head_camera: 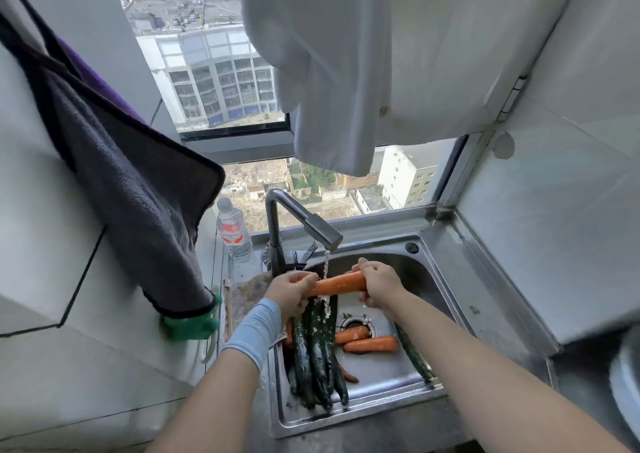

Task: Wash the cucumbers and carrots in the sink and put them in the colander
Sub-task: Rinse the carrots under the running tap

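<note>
One carrot is held level under the faucet, in its thin stream of water, above the sink. Both hands grip it: the left hand curls round its left end and the right hand wraps its right end. In the basin two carrots lie side by side next to the drain, and a small third carrot lies nearer the front. An orange tip at the left wall may be a fourth. A bundle of wet cucumbers fills the left side, overlapping too much to count. One single cucumber leans along the right wall. One water bottle stands behind the sink, left of the faucet
</note>
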### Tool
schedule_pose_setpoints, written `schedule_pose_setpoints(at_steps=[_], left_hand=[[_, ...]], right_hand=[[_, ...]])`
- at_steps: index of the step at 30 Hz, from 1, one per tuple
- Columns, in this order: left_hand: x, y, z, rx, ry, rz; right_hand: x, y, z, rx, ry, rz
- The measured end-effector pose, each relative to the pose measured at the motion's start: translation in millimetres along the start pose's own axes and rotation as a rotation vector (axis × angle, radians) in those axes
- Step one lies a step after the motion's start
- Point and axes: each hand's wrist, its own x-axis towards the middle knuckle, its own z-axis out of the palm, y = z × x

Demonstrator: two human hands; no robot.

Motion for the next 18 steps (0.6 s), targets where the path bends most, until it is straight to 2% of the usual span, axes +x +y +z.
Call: schedule_pose_setpoints(at_steps=[2,3,5,7,9,13,15,18], left_hand=[[0,4,-1,-0.568,-0.057,-0.119],[0,4,2,-0.741,-0.066,-0.144],[0,0,12,-0.858,-0.018,-0.168],[2,-5,22,-0.893,0.041,-0.187],[6,-9,27,-0.905,0.079,-0.237],[8,-18,34,-0.627,0.048,-0.404],[5,-23,43,-0.499,0.018,-0.426],[5,-32,58,-0.542,-0.042,-0.388]], right_hand=[[-3,4,-5,0.193,0.012,0.111],[-6,6,-6,0.273,0.017,0.146],[-14,10,-4,0.384,-0.006,0.175],[-22,15,-4,0.352,-0.069,0.142],[-26,24,-7,0.188,-0.109,0.079],[-32,32,-15,-0.085,-0.071,0.026],[-34,32,-17,-0.158,-0.074,0.009],[-35,32,-19,-0.389,-0.286,0.033]])
